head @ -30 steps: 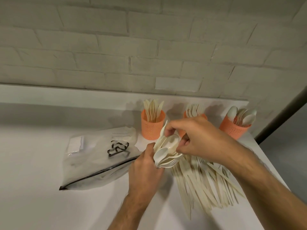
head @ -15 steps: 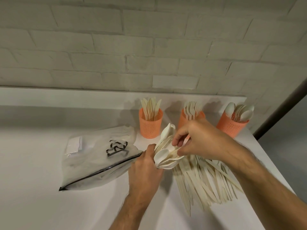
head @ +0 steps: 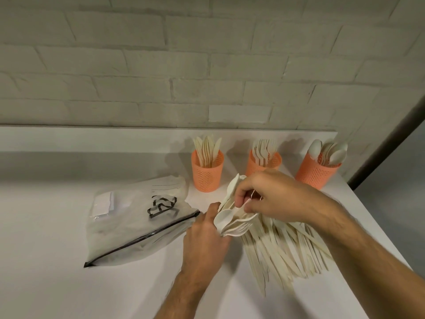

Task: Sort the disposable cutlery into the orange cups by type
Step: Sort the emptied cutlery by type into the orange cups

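The right hand (head: 271, 194) covers the far ends of the loose cutlery pile (head: 285, 247), so where its curled fingers end among the pieces is hard to make out; thumb and forefinger appear to pinch one pale piece out of the bundle (head: 232, 217). The left hand (head: 207, 236) grips that bundle of spoons and forks by the handles, its fingers hidden behind the bowls. The pile fans out on the white table (head: 46, 261), handles pointing near and right, partly under the right forearm.

At the far edge three orange mesh cups stand in a row: the left cup (head: 207, 172) holds knives, the middle cup (head: 264, 163), its base hidden by the right hand, holds forks, and the right cup (head: 316, 169) holds spoons. A clear zip bag (head: 138, 224) lies left of the hands; its contents are blurred.
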`<action>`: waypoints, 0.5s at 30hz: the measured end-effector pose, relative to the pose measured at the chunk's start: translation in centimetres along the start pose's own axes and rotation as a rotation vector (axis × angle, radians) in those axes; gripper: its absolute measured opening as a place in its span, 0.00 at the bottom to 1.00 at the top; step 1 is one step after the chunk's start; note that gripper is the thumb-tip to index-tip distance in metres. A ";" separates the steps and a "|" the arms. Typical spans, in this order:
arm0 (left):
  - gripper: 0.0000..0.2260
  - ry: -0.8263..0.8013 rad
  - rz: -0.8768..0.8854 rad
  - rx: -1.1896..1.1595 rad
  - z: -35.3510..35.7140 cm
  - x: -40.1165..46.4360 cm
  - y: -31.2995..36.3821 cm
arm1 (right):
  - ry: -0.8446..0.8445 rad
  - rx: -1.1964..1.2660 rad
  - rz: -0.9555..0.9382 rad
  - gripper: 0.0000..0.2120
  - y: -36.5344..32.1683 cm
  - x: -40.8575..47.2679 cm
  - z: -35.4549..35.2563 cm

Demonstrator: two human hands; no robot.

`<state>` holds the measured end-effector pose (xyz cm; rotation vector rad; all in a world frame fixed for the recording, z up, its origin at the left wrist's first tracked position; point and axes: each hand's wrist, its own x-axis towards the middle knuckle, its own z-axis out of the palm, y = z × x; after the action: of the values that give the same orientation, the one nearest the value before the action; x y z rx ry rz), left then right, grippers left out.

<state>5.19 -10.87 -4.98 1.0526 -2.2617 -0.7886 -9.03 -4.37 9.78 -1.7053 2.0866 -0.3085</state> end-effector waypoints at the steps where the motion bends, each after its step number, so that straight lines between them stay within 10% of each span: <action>1: 0.19 -0.010 -0.002 -0.023 0.0 -0.1 0.0 | 0.038 0.059 -0.005 0.07 0.1 -0.1 0.0; 15: 0.20 0.021 -0.011 -0.100 0.3 -0.9 -0.8 | 0.179 0.293 -0.001 0.09 0.3 0.6 0.8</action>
<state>5.86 -10.53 -5.96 1.0227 -2.1767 -0.8820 -8.97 -4.81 8.83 -1.5520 2.0417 -0.7527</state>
